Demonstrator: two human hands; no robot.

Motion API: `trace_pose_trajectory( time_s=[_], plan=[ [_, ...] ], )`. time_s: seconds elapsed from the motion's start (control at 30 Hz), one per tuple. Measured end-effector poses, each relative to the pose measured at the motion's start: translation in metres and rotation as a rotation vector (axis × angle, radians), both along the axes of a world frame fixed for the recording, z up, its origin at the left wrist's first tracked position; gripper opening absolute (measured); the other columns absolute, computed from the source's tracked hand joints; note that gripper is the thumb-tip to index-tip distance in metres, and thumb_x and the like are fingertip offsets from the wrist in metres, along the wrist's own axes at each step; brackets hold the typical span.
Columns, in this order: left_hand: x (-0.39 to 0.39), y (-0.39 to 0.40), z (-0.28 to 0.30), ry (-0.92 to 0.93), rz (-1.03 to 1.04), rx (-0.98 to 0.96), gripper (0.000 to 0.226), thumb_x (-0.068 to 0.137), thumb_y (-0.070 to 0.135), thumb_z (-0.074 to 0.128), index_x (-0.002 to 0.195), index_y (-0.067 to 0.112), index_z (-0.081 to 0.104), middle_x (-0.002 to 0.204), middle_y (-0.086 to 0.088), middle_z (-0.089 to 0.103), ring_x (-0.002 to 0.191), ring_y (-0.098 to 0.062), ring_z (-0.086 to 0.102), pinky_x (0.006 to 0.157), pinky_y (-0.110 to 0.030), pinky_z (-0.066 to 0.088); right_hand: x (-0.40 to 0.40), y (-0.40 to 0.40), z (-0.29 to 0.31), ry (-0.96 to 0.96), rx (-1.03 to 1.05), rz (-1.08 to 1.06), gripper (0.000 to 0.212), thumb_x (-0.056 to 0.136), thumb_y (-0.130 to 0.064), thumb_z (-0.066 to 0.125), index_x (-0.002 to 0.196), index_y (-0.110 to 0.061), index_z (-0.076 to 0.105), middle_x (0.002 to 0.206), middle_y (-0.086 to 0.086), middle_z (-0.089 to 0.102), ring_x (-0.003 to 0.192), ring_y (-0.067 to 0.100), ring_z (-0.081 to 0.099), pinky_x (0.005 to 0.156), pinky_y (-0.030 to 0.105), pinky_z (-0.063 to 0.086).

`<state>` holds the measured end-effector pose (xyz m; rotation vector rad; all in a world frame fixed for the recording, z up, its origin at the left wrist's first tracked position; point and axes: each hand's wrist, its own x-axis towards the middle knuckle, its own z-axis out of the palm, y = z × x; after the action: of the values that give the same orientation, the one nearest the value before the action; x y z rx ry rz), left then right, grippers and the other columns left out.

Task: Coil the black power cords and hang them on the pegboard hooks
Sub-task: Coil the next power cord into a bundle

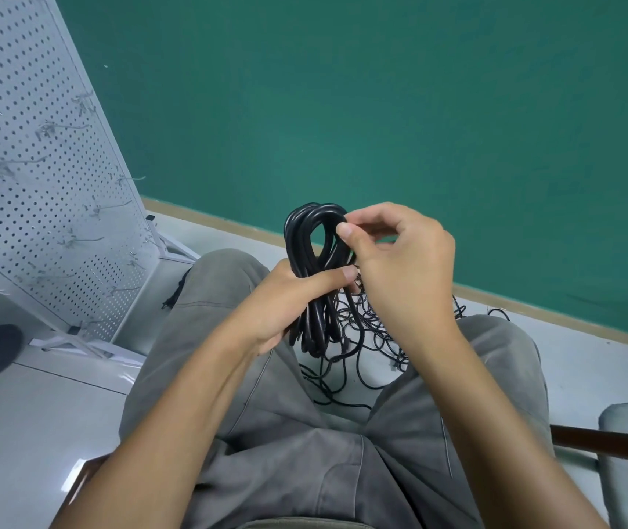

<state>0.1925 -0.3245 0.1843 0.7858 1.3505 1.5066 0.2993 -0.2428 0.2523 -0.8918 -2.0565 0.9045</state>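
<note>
Left hand (285,299) grip on one coiled cord (314,238), right hand (400,261) pinching

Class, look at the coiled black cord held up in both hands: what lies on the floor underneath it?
Under the coiled cord a tangle of loose black cords lies on the pale floor between the knees. The hands and legs cover part of it.

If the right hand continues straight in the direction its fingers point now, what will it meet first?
The right hand points left and already pinches the top loop of the coiled cord. Beyond that, probably the pegboard, though depth is unclear.
</note>
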Motion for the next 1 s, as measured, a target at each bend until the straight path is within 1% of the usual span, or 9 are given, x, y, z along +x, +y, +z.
trace_pose_trajectory(
  time_s=[0.07,0.17,0.23,0.33,0.47,0.57,0.73,0.83,1.0],
  plan=[
    [0.002,0.000,-0.002,-0.064,0.040,0.031,0.029,0.092,0.028,0.073,0.114,0.008,0.075,0.117,-0.019,0.074,0.118,-0.033,0.068,0.109,-0.051,0.049,-0.001,0.001,-0.007,0.029,-0.027,-0.019,0.019,0.086,-0.025,0.080,0.098,-0.030,0.067,0.086,-0.010,0.068,0.080,0.012,0.065,0.077,0.036,0.057],
    [0.007,0.001,0.000,-0.280,0.139,0.087,0.019,0.088,0.031,0.073,0.088,0.013,0.078,0.098,-0.012,0.077,0.098,-0.027,0.074,0.093,-0.040,0.056,0.003,0.010,-0.026,0.067,-0.231,0.058,0.029,0.091,-0.031,0.077,0.112,-0.028,0.057,0.096,-0.006,0.068,0.087,0.016,0.069,0.082,0.045,0.060],
    [0.002,0.002,0.000,-0.397,0.217,0.133,0.025,0.089,0.034,0.069,0.076,0.013,0.071,0.082,-0.006,0.072,0.085,-0.022,0.072,0.083,-0.035,0.058,0.009,0.012,-0.044,-0.014,-0.325,0.180,0.019,0.103,-0.036,0.058,0.112,-0.020,0.064,0.099,-0.003,0.073,0.092,0.012,0.072,0.090,0.040,0.058],
    [-0.011,0.001,0.000,-0.579,0.357,0.214,0.027,0.092,0.037,0.066,0.076,0.015,0.059,0.068,-0.001,0.058,0.067,-0.018,0.064,0.074,-0.031,0.058,0.019,0.007,-0.074,-0.190,-0.422,0.297,0.044,0.110,-0.039,0.037,0.111,-0.012,0.071,0.099,-0.001,0.076,0.093,0.010,0.071,0.088,0.026,0.053],
    [-0.025,0.002,-0.006,-0.696,0.564,0.260,0.032,0.099,0.036,0.063,0.075,0.017,0.054,0.064,0.002,0.050,0.057,-0.014,0.054,0.066,-0.028,0.056,0.024,-0.003,-0.099,-0.222,-0.477,0.368,0.037,0.110,-0.026,0.042,0.086,-0.010,0.065,0.085,0.008,0.072,0.093,0.015,0.069,0.089,0.023,0.048],
    [-0.038,0.000,-0.013,-0.743,0.717,0.278,0.034,0.101,0.036,0.064,0.074,0.018,0.053,0.065,0.003,0.049,0.055,-0.012,0.053,0.060,-0.025,0.053,0.024,-0.008,-0.109,-0.200,-0.531,0.403,0.027,0.106,-0.011,0.050,0.084,-0.013,0.066,0.087,0.011,0.072,0.096,0.016,0.070,0.088,0.016,0.048],
    [-0.046,-0.004,-0.020,-0.624,0.994,0.136,0.032,0.096,0.035,0.073,0.074,0.020,0.056,0.067,0.004,0.055,0.054,-0.012,0.057,0.056,-0.025,0.050,0.027,-0.003,-0.108,-0.151,-0.566,0.346,0.021,0.100,-0.014,0.063,0.086,-0.001,0.072,0.067,0.001,0.060,0.063,0.017,0.050,0.064,0.033,0.044],
    [-0.056,-0.008,-0.024,-0.442,1.103,0.110,0.030,0.085,0.042,0.079,0.082,0.018,0.061,0.081,0.000,0.063,0.071,-0.018,0.061,0.075,-0.040,0.054,0.032,0.001,-0.092,-0.172,-0.494,0.354,0.016,0.097,-0.015,0.069,0.085,-0.006,0.076,0.069,0.015,0.061,0.062,0.009,0.051,0.064,0.026,0.046],
    [-0.047,-0.004,-0.024,-0.179,1.019,0.099,0.028,0.079,0.047,0.077,0.077,0.022,0.063,0.076,0.001,0.065,0.074,-0.020,0.061,0.081,-0.045,0.056,0.035,-0.001,-0.056,-0.277,-0.258,0.441,0.015,0.098,-0.013,0.066,0.087,-0.017,0.075,0.072,-0.001,0.066,0.067,0.010,0.059,0.068,0.028,0.049]
  ],
)
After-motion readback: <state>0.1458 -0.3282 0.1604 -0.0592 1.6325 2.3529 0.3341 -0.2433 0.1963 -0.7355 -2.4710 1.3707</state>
